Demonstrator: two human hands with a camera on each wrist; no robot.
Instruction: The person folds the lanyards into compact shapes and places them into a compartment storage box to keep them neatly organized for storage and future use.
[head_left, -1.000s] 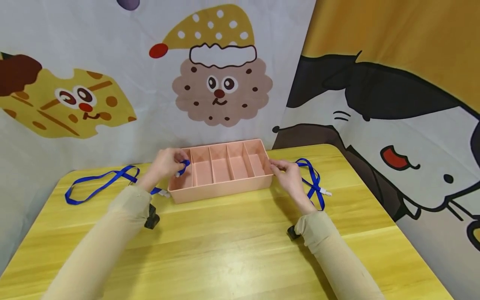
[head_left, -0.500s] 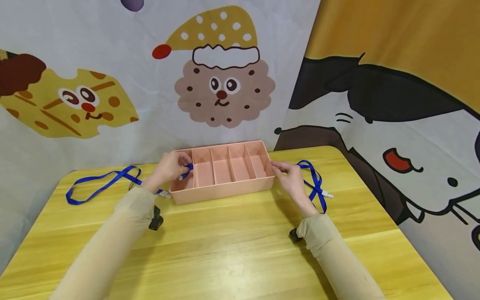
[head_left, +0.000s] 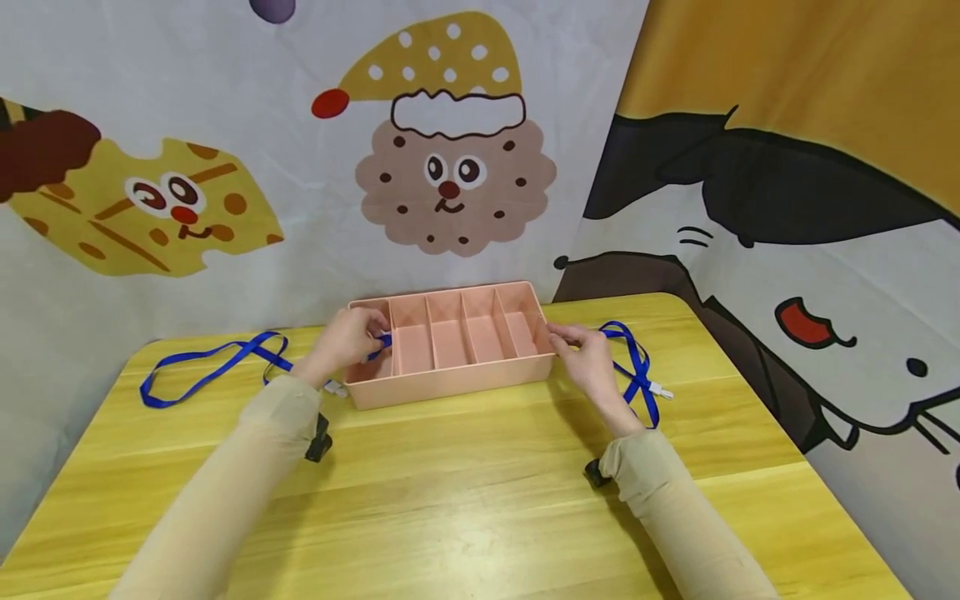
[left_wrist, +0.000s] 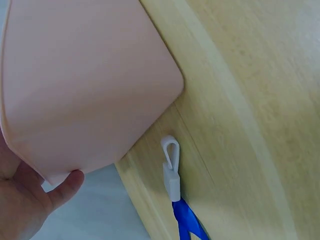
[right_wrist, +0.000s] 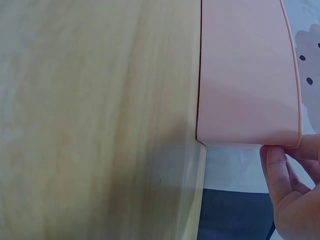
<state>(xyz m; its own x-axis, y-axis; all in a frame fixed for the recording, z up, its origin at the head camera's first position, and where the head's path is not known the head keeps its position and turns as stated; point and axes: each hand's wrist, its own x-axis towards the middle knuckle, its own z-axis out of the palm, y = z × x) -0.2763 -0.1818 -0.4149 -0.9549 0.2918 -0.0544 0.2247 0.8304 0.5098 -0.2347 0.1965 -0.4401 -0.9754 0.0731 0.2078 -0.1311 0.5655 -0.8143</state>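
Note:
A pink divided box [head_left: 450,379] stands near the table's back edge. My left hand [head_left: 348,340] reaches over its left end, holding a bundled blue lanyard [head_left: 384,342] down inside the leftmost compartment. Fingers cover part of the bundle. In the left wrist view, the box wall hides it, and the left thumb [left_wrist: 67,189] lies by the rim. At the opposite end, my right hand [head_left: 588,362] grips the box's end wall by the rim. The right wrist view has these right fingers [right_wrist: 280,172] bent against that wall.
Another blue lanyard [head_left: 191,387] lies spread left of the box, its white clip [left_wrist: 172,182] close to the box's end. A third lanyard [head_left: 640,367] lies crossed beyond the right hand. A printed cloth [head_left: 315,200] hangs right behind the wooden table [head_left: 450,500].
The left hand has moved slightly right and down, taking the bundled lanyard lower into the leftmost compartment. The right hand keeps its place on the box. The head view has shifted slightly.

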